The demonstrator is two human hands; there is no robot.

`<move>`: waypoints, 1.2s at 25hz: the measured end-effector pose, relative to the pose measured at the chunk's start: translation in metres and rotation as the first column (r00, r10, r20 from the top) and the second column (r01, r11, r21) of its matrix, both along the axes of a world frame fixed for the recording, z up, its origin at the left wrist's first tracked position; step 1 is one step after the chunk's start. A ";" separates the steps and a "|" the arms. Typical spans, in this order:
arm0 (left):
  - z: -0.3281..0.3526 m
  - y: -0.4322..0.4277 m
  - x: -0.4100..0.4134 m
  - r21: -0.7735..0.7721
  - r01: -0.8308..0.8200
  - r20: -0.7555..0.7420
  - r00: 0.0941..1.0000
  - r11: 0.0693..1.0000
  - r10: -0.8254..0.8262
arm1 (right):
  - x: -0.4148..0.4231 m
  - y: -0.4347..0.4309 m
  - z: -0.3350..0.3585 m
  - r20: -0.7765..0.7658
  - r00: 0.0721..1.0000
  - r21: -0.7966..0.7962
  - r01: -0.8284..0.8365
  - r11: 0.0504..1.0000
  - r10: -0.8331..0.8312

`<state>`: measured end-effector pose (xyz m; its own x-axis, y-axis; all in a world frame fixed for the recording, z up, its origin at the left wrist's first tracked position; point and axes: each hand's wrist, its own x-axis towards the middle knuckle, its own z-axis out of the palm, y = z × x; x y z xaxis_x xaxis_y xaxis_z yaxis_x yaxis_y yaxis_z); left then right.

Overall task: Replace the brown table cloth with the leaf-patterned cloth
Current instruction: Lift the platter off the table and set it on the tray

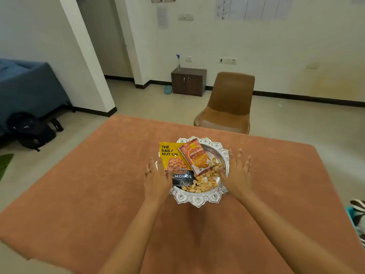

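Observation:
The brown table cloth (98, 184) covers the whole table. In its middle stands a silver tray (197, 200) with a scalloped rim, holding a yellow almond packet (171, 157), an orange snack packet (197, 157) and loose shell-shaped snacks (201, 183). My left hand (157, 177) is at the tray's left side and my right hand (237, 173) at its right side, both with straight, spread fingers over the rim. I cannot tell whether they touch it. A green leafy piece (5, 165) shows at the far left edge on the floor; a striped cloth (358, 216) lies at the right edge.
A brown chair (227, 103) stands behind the table's far edge. A small dark cabinet (188, 81) with a spray bottle (178, 63) stands at the back wall. A blue-covered piece of furniture (29, 86) and dark bags (29, 131) lie on the left.

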<state>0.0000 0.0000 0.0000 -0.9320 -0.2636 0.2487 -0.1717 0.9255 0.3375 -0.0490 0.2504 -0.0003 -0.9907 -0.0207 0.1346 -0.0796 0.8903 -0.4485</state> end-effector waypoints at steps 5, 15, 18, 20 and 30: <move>-0.014 0.003 0.001 0.165 -0.110 0.134 0.987 0.980 0.088 | 0.002 -0.006 -0.021 0.063 0.997 -0.355 0.054 0.933 -0.034; -0.015 0.035 -0.002 0.232 -0.019 0.073 0.997 0.972 0.002 | 0.016 0.026 -0.025 -0.016 0.991 -0.485 0.108 0.868 -0.133; -0.006 0.069 -0.012 0.229 0.063 0.033 0.997 0.971 -0.073 | 0.021 0.066 -0.023 -0.049 0.981 -0.485 0.141 0.863 -0.187; 0.002 0.102 -0.021 0.214 0.134 0.020 0.990 0.968 -0.142 | 0.027 0.101 -0.019 -0.068 0.967 -0.484 0.183 0.856 -0.246; 0.013 0.346 -0.038 0.281 0.473 -0.048 0.876 0.835 -0.479 | 0.097 0.333 0.007 -0.143 0.826 -0.458 0.433 0.776 -0.545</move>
<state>-0.0378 0.3456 0.0127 -0.9646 0.1598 0.2096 0.2552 0.7649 0.5915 0.0478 0.5835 0.0072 -0.7788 0.5667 0.2690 0.1580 0.5922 -0.7902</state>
